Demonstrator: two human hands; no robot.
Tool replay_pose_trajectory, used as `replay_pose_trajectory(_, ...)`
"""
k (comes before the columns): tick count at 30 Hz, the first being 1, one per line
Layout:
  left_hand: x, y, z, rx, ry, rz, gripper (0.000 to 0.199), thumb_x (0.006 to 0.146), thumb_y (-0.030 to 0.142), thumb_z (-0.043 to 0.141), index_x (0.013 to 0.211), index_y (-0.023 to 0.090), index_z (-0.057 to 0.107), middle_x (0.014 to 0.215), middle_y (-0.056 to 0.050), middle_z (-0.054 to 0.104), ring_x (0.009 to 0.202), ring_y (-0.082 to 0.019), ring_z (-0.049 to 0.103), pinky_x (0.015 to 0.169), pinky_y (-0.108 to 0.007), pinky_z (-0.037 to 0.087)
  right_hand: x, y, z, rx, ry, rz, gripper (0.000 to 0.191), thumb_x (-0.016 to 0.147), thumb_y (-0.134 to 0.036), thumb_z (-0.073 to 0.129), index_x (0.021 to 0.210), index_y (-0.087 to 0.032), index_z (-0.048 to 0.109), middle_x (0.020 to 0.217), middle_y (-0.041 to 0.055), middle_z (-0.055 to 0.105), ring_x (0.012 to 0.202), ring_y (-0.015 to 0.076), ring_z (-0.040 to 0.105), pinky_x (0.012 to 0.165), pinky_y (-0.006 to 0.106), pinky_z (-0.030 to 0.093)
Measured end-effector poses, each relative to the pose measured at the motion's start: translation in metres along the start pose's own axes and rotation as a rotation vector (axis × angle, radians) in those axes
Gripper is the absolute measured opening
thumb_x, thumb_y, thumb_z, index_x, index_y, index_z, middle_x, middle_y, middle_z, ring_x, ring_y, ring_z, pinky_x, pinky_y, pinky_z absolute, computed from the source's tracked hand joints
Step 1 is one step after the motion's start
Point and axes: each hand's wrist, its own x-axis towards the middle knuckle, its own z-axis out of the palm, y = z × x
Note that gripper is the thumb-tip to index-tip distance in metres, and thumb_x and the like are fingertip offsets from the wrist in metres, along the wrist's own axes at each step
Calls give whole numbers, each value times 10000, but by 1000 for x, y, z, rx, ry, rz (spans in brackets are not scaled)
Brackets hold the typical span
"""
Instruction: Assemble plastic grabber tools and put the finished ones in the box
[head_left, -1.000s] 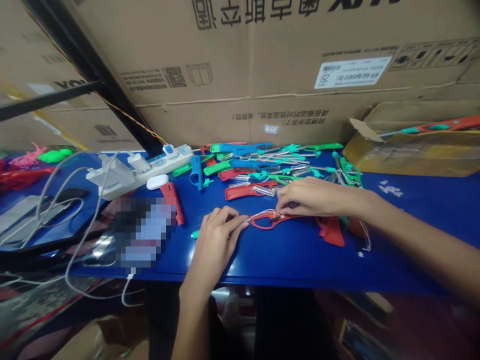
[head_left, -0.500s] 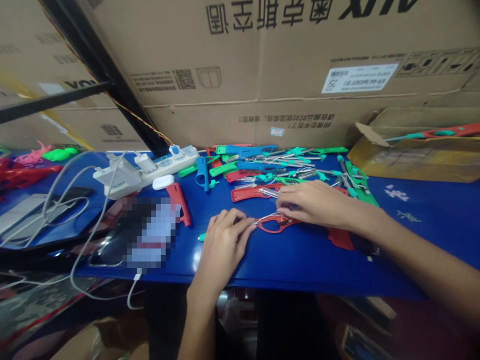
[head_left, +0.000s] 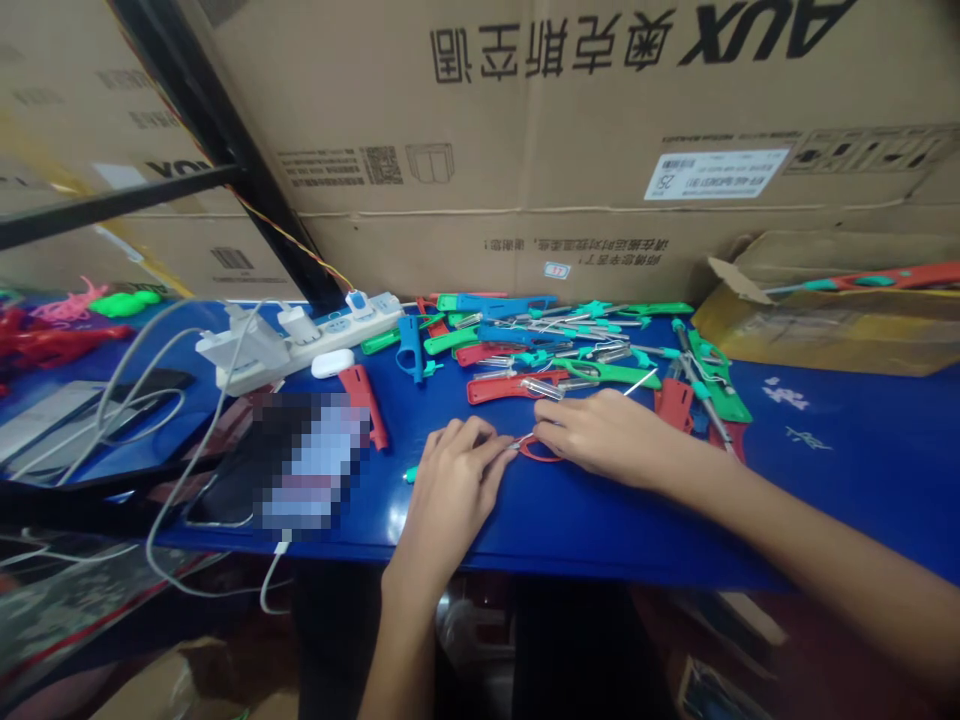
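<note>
On the blue table's near side lies a red lighter casing (head_left: 541, 452) with a trigger loop, part of a long-necked lighter. My left hand (head_left: 454, 475) is closed at its left end, thumb and forefinger pinching the lighter's thin neck and wire. A teal tip (head_left: 409, 475) sticks out on the far side of that hand. My right hand (head_left: 592, 435) lies over the casing, its fingers bunched on it close to the left fingertips and covering most of it. Just behind the right fingers are a clear lighter tank (head_left: 541, 389) and another red casing (head_left: 487, 388).
Beyond my hands lie piled lighter parts, including a green casing (head_left: 615, 374) and a blue casing (head_left: 410, 350). On the left are a power strip (head_left: 341, 328), a phone (head_left: 307, 470) and a white cable. An open cardboard box (head_left: 825, 325) stands right, before a large carton (head_left: 420, 240).
My right hand has moved left and down along the red casing, nearer my left hand. The left hand keeps its pinch. The view has shifted slightly.
</note>
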Motion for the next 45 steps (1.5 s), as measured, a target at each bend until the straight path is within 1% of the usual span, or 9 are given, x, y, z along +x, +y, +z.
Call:
replay_pose_trajectory(3,0,0,0,1,-1,6,221,1023,298,533,1096,260,738,1004,-36,653,914,-199,570,793,-358,408,3,-3,-1,-46,-3,-28,173,916,-39,539,954,-144,671,942,68,689,697,154,614,495,321,174)
replay_pose_trajectory(8,0,0,-1,14,-3,5,222,1021,306,538,1113,264,736,1005,-31,656,917,-198,572,796,-361,405,8,-2,-2,-41,-21,-47,168,924,-34,525,924,-142,654,948,64,688,640,131,595,483,324,158)
replay_pose_trajectory(15,0,1,0,-8,3,-6,205,1009,313,563,1103,270,741,1008,-22,665,919,-196,581,805,-361,403,6,1,-2,19,-17,-36,141,962,-127,538,935,-148,675,937,55,688,636,130,559,480,317,156)
replay_pose_trajectory(19,0,0,0,10,15,-10,201,1004,319,574,1090,273,749,996,-23,673,908,-196,585,780,-357,395,4,0,-3,39,58,-13,135,973,-190,551,1007,-143,673,1041,77,699,727,148,593,490,305,176)
replay_pose_trajectory(22,1,1,0,23,12,-18,204,1004,329,572,1097,280,747,996,-22,685,906,-200,591,780,-360,388,4,-3,-2,37,108,16,135,981,-205,544,1032,-151,656,1061,75,700,705,147,581,497,305,167)
replay_pose_trajectory(26,8,7,-4,34,-60,-85,141,987,321,598,1019,272,726,1025,-2,710,949,-227,610,828,-387,389,5,-4,3,74,149,21,177,1006,-158,463,983,-153,639,921,55,694,665,133,549,504,305,159)
replay_pose_trajectory(31,25,17,-17,68,-219,-151,31,950,234,624,928,235,646,961,3,725,981,-248,635,844,-392,391,6,6,14,176,248,65,212,1011,-169,443,1002,-170,655,1039,64,688,715,121,555,514,293,194)
replay_pose_trajectory(36,37,12,-25,-14,-332,-195,63,902,205,660,859,239,630,904,10,723,928,-232,646,790,-354,394,-2,20,21,364,213,112,176,1002,-210,495,1021,-195,669,1084,50,682,762,126,572,541,279,273)
replay_pose_trajectory(45,15,3,-6,-39,-115,-106,53,967,248,596,928,233,628,974,4,694,938,-224,600,804,-373,372,-14,29,13,498,130,139,211,999,-307,553,1133,-214,686,1125,51,696,883,177,648,673,299,410)
